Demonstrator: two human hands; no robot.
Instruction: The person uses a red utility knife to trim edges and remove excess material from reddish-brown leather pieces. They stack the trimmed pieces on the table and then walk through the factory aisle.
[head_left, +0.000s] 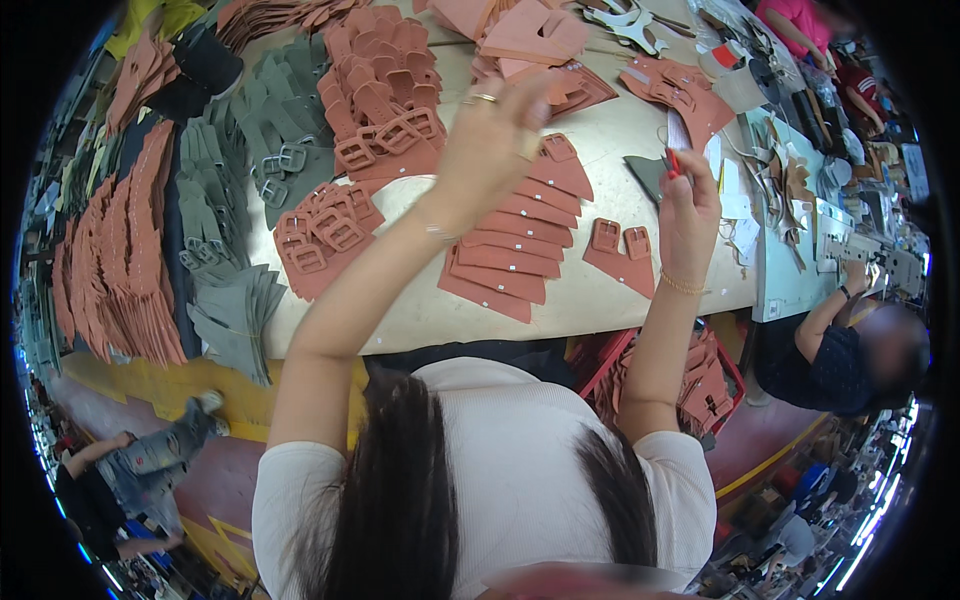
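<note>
On the pale worktable (600, 130): buckled straps (385, 120) piled high; plain terracotta pieces (515, 245) remain. Left hand (495, 135) fingers curled, apparently empty; right hand (688, 205) pinching a red-handled tool (672, 160).

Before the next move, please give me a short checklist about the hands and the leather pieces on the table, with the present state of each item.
1. Left hand lifted above the terracotta pieces: ok.
2. Left hand holds a piece: cannot tell.
3. Right hand grips a small red tool: ok.
4. Row of terracotta pieces overlaps in order: ok.
5. Buckled piece lies flat, apart from the row: ok.
6. Table edge free of overhanging pieces: not ok, the green pieces hang over.
</note>
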